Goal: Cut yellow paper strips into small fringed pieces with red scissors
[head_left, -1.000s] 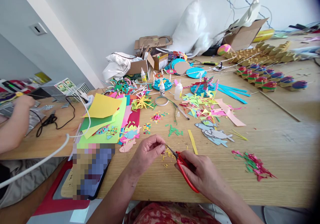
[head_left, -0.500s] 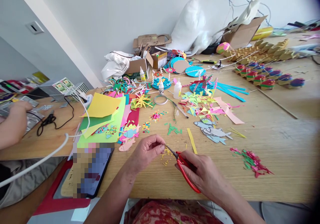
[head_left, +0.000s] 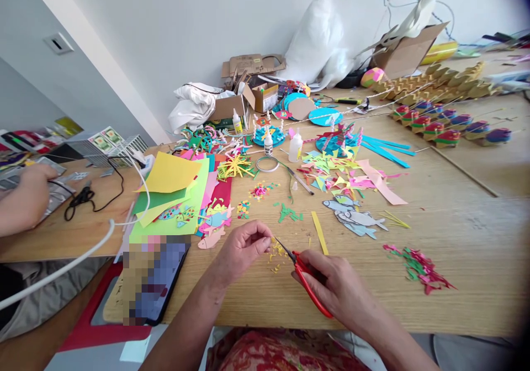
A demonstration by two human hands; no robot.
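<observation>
1. Edges: light-brown wood-grain table [head_left: 467, 233] fills lower half of frame; near edge runs along bottom, under both forearms. Red patterned clothing [head_left: 269, 351] sits just below it, bottom ctr.
2. Room, L of frame: black-edged phone [head_left: 170, 288], screen pixelated, lies near L forearm [head_left: 194, 310]; stack of multicoloured paper sheets [head_left: 168, 175] just above phone. Co-worker's hand [head_left: 41, 175] is well apart, mid-L edge.
3. Room, R of frame: wood grain shows btwn R hand [head_left: 327, 280] & loose pile of red-and-green paper shreds [head_left: 426, 271], then on toward R edge. Grey-blue paper fish cut-outs [head_left: 360, 219] lie up-R of R hand; small heap of green paper snippets [head_left: 289, 213] near ctr.
4. Red-handled metal scissors [head_left: 308, 289]: lower ctr, in R hand, thin dark blades angled up-L, tips just beside L hand [head_left: 250, 249] fingertips; touching or not, can't tell. Tiny yellow paper bits [head_left: 276, 265] lie on table btwn hands; flat yellow paper strip [head_left: 318, 233] just above R hand.
5. L hand: thumb & index pinched together, other fingers curled; anything btwn them too small to tell. Forearm comes up from bottom L.
6. R hand: fingers wrapped round scissor handles, back of hand up; forearm comes in from bottom R.
</observation>
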